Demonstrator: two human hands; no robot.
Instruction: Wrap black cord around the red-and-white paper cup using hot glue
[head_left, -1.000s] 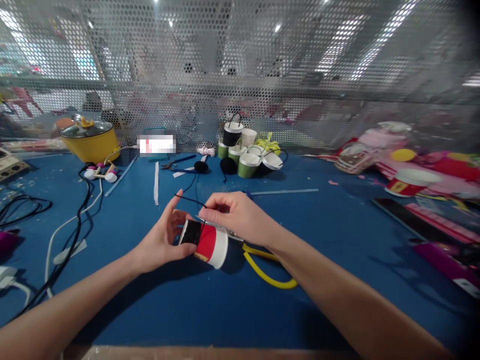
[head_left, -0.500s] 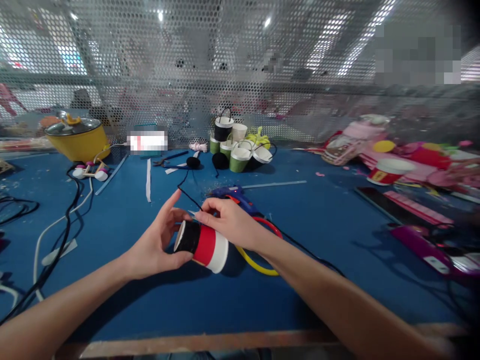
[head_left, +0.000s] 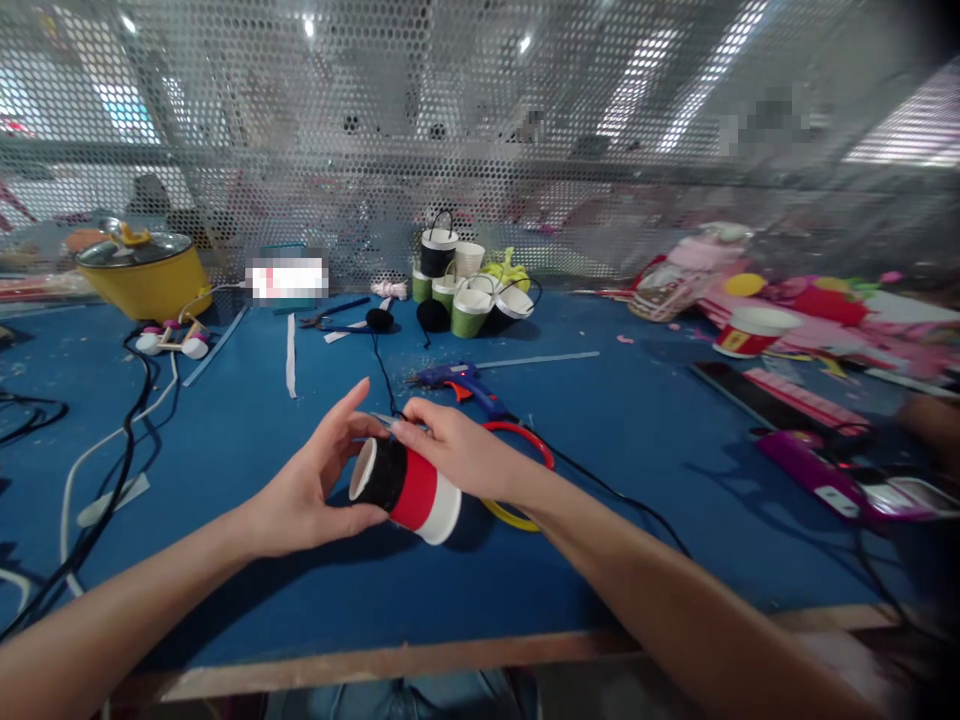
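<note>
My left hand point(head_left: 319, 490) is closed round the black end of a paper cup point(head_left: 416, 492) with black, red and white bands. The cup lies tilted on its side, its open mouth toward my left palm. Above the cup, my right hand point(head_left: 450, 445) pinches a thin pointed metal tool point(head_left: 381, 418), mostly hidden by the fingers. A black cord point(head_left: 385, 375) runs from a black yarn ball point(head_left: 380, 320) down to my right fingertips. A red and yellow loop point(head_left: 536, 443) lies partly hidden beneath my right forearm.
A blue glue gun point(head_left: 461, 380) lies just beyond my hands. Several small cups with handles point(head_left: 470, 312) stand at the back. On the left are a yellow pot point(head_left: 142, 285) and cables point(head_left: 135, 430). To the right are a phone point(head_left: 739, 395) and a purple device point(head_left: 810, 470).
The view has shifted slightly, so the table things sit further left. The cord now hangs straighter to my right fingers. A blurred dark shape has appeared at the right edge. My grip looks unchanged.
</note>
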